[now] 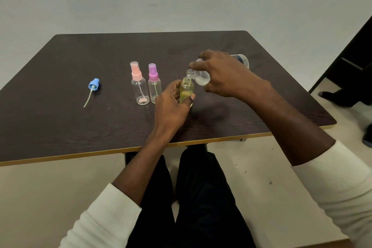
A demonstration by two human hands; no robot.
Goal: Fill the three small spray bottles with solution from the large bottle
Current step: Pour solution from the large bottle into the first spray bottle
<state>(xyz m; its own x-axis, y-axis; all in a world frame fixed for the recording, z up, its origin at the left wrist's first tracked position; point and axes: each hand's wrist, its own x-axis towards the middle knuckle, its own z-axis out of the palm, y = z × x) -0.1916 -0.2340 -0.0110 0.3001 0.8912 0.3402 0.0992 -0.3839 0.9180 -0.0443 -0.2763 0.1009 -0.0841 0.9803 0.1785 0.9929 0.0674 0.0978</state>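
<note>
The open small spray bottle stands on the dark surface, my left hand fingers wrapped around it. My right hand grips the tilted large bottle, mouth over its neck. Pink-capped bottle and purple-capped bottle stand just left; the blue sprayer head lies farther left.

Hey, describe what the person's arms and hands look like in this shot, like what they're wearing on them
Both hands, the left hand and the right hand, are bare, with no gloves; no rings or watch show. Each arm has a white ribbed long sleeve, the left sleeve and the right sleeve, pushed up so the forearms are uncovered. No markings show on the fabric.
</note>
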